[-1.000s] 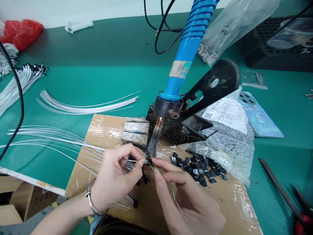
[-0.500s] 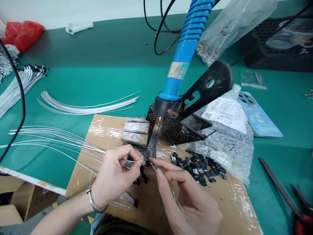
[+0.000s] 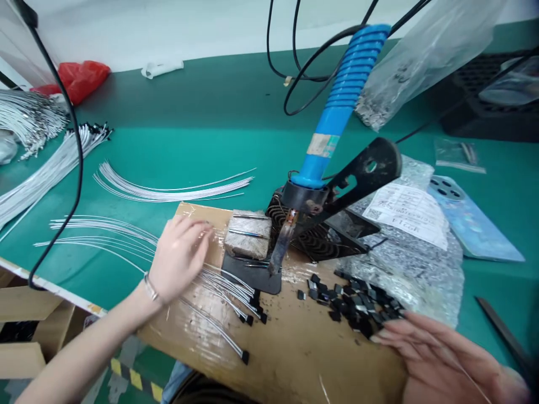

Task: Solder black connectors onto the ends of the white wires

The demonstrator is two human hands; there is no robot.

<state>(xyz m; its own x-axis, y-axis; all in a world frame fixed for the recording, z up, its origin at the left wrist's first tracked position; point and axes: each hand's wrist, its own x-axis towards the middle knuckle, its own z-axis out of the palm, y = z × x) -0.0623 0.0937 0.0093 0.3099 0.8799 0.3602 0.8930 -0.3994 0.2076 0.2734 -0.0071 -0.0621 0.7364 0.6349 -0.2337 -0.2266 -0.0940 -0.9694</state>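
- Over the taped cardboard sheet on the green desk, seen from the head camera: the left hand is open with its fingers spread and holds nothing, beside a loose fan of white wires.
- Those wires have black tips and lie on the cardboard, their ends just below a flat black plate.
- At the lower right, the right hand is open, its fingers reaching toward a heap of small black connectors. A thin wire crosses the hand; whether it is pinched, I cannot tell.
- Between the hands, a blue-handled soldering iron sits in a black metal stand, its scorched tip angled down to the plate.
- Beside the tip are a pale block with two thin rods on it and a fan grille.
- A black cable hangs across the curved wire bundles, left of the left hand.
- To the right lie a bubble-wrap bag and its printed label.
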